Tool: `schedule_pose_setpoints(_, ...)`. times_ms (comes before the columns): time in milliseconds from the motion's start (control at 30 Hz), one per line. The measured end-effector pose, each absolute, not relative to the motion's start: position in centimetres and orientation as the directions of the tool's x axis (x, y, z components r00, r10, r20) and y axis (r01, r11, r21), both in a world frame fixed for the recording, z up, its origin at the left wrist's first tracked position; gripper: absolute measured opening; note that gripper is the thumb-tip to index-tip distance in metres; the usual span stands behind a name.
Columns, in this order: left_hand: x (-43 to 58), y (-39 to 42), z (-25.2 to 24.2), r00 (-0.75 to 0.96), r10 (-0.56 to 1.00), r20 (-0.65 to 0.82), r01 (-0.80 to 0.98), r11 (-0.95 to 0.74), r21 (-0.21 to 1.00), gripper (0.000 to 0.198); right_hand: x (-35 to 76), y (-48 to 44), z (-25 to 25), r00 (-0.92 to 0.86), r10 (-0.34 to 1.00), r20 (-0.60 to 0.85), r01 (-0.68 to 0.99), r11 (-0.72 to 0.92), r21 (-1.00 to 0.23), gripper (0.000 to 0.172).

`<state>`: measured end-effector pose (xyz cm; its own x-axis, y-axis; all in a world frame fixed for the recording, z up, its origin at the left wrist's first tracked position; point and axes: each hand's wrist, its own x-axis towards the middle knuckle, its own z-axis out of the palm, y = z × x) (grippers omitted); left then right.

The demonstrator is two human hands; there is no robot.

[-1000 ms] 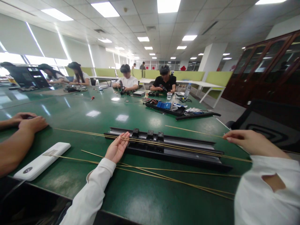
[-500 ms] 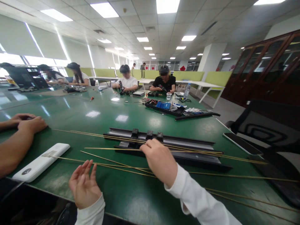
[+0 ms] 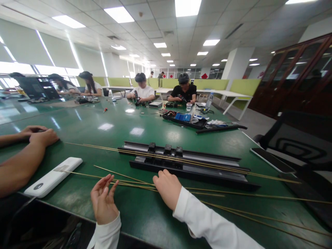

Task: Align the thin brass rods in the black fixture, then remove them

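Several long, thin golden rods lie in a loose bundle across the green table. My right hand is closed over this bundle near its middle, knuckles up, pinching a rod; its fingertips are partly hidden. To its left, my left hand is palm-up with fingers bent and apart, beside the rods and holding nothing. Beyond my hands sits a long black two-rail frame with black blocks across its middle. More golden rods rest lengthwise on top of the frame.
A white power bank-like slab lies at left, near another person's forearms. A phone-like slab lies at the right edge, by a black chair. Farther back is a black tray of parts; people work across the table.
My right hand has come down off the black frame toward me, bringing a golden rod to the nearer bundle. My left hand has shifted slightly right, still open.
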<state>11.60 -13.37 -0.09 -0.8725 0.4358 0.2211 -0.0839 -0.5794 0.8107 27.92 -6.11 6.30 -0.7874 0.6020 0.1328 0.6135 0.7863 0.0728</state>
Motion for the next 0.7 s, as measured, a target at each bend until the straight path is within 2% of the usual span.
schedule_pose_setpoints(133,11.4,-13.3,-0.5,-0.851,0.479,0.214,-0.117,-0.571,0.812,0.018,28.6,-5.8,7.4,-0.797,0.597,0.093,0.603,0.793,0.081,0.019)
schedule_pose_setpoints(300,11.3,-12.8,-1.0,-0.791,0.588,0.169,-0.148,-0.452,0.88,0.019,31.3,-3.2,10.3,-0.724,0.665,0.182,0.688,0.715,0.122,0.021)
schedule_pose_setpoints(367,11.6,-12.7,-1.0,-0.748,0.638,0.186,-0.117,-0.401,0.909,0.02,32.9,-1.8,11.3,-0.667,0.715,0.212,0.744,0.655,0.133,0.019)
schedule_pose_setpoints(467,12.3,-13.0,-0.6,-0.644,0.722,0.254,-0.007,-0.338,0.941,0.021,35.4,0.0,12.5,-0.587,0.797,0.141,0.809,0.573,0.129,0.02)
schedule_pose_setpoints(533,12.7,-13.7,-0.2,-0.492,0.807,0.326,0.156,-0.287,0.945,0.019,36.8,0.8,13.2,-0.566,0.82,0.086,0.824,0.557,0.107,0.022)
schedule_pose_setpoints(567,12.9,-14.1,0.0,-0.354,0.861,0.365,0.286,-0.271,0.919,0.018,37.5,1.0,13.4,-0.562,0.824,0.066,0.826,0.556,0.089,0.023)
schedule_pose_setpoints(633,13.1,-15.1,0.2,-0.05,0.909,0.413,0.523,-0.329,0.787,0.015,38.6,1.3,14.0,-0.561,0.826,0.05,0.828,0.559,0.046,0.025)
schedule_pose_setpoints(700,13.2,-15.9,0.1,0.192,0.9,0.39,0.652,-0.415,0.635,0.017,39.5,1.4,14.5,-0.563,0.825,0.055,0.826,0.564,0.004,0.026)
